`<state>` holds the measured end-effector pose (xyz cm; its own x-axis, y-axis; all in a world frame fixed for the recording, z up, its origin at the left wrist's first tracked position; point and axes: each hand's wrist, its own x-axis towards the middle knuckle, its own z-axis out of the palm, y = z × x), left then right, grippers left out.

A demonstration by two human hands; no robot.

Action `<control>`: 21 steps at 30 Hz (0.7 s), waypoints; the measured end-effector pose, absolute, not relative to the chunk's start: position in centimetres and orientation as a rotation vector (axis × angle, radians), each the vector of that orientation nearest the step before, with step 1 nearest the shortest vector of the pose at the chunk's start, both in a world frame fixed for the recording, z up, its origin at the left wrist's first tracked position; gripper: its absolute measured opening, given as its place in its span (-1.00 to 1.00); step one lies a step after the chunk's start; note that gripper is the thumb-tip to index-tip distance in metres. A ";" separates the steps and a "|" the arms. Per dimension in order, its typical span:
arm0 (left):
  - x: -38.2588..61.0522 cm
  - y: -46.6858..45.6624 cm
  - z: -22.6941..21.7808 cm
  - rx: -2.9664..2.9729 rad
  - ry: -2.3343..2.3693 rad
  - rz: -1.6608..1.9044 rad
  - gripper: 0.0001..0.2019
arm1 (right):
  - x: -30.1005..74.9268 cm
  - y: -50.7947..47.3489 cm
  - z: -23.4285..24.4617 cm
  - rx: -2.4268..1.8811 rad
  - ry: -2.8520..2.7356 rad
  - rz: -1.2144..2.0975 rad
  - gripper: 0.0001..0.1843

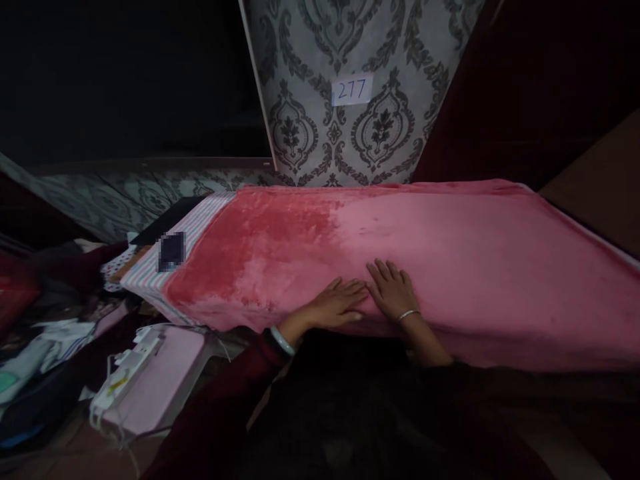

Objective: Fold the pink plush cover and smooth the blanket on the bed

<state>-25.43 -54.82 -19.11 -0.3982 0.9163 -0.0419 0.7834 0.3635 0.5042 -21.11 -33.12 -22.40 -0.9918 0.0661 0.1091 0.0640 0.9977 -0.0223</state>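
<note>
A pink plush blanket (475, 267) covers a long raised surface in front of me, hanging over its near edge. Its left part looks darker red where the pile lies the other way. My left hand (337, 303) lies flat on the blanket near the front edge, fingers stretched to the right. Close beside it, my right hand (393, 287) also rests flat, its spread fingers pointing away from me. The two hands nearly touch at the fingertips. A pale bangle circles the left wrist and a thin silver one the right. Neither hand holds anything.
A striped cloth (145, 273) sticks out at the blanket's left end, with a blurred-out dark item (171, 251) on it. Below stands a pinkish box (165, 380) with a power strip (127, 373) and cables. A large dark screen (135, 80) hangs above left.
</note>
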 end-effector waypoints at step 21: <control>-38.0 -65.2 -18.3 0.448 3.155 -0.016 -0.35 | -22.4 -32.9 -22.8 -0.083 -3.098 0.073 -0.34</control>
